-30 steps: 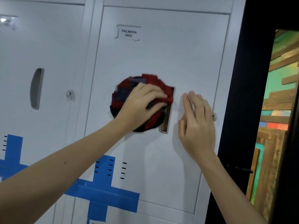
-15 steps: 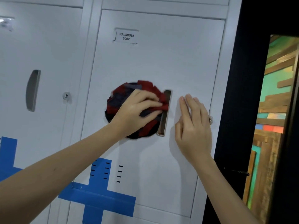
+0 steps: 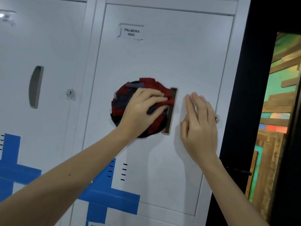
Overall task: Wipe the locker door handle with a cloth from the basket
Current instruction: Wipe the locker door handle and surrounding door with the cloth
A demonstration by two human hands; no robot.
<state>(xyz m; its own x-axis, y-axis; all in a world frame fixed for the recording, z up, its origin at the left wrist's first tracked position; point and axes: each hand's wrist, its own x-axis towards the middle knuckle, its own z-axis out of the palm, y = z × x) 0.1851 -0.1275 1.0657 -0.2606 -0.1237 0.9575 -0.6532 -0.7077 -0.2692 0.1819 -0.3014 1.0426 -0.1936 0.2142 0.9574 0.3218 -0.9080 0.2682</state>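
Note:
A round red-and-dark patchwork cloth is pressed against the white locker door labelled PALMERA 0002. My left hand grips the cloth and pushes its right edge into the recessed metal handle, whose upper part and left side the cloth covers. My right hand lies flat on the door just right of the handle, fingers together and pointing up, holding nothing. The basket is out of view.
A second locker door on the left has its own grey handle and a keyhole. Blue tape crosses run across the lower doors. A small lock knob sits at the door's right edge, beside a black frame.
My left hand has slid the cloth slightly up along the handle's left side. My right hand stays flat on the door. The camera has shifted a little.

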